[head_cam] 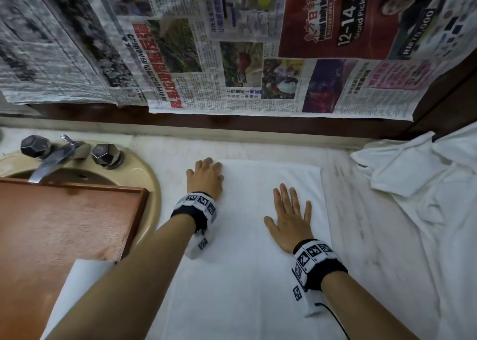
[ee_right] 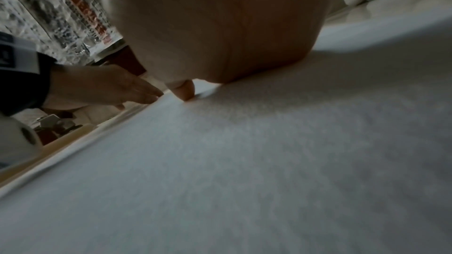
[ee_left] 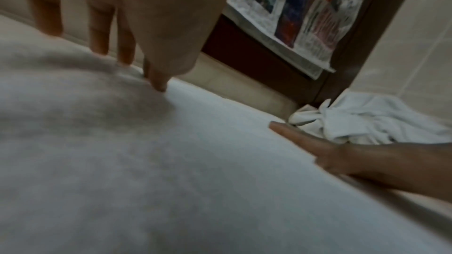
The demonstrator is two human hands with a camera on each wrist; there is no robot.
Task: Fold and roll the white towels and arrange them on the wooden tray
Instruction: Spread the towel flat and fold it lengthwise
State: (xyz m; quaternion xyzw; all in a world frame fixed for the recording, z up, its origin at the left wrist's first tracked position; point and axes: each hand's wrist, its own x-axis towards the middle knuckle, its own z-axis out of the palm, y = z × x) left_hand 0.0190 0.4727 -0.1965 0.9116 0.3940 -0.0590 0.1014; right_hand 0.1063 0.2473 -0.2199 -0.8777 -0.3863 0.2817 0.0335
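A folded white towel [head_cam: 247, 236] is lying flat along the worktop [head_cam: 343, 184], running from the near edge toward the wall. The right hand [head_cam: 290, 221] is resting palm-down on the towel's right half, fingers straight and slightly spread, gripping nothing. Further along, the left hand [head_cam: 206, 179] is pressing on the towel's far left corner, its fingers bent down onto the cloth but not closed around it. To the left, the wooden tray [head_cam: 64, 223] is sitting over the beige sink [head_cam: 152, 184], with the faucet [head_cam: 51, 159] just beyond it. At the far right, a heap of crumpled white towels [head_cam: 423, 184] is lying. Newspaper sheets [head_cam: 232, 42] are covering the wall behind.
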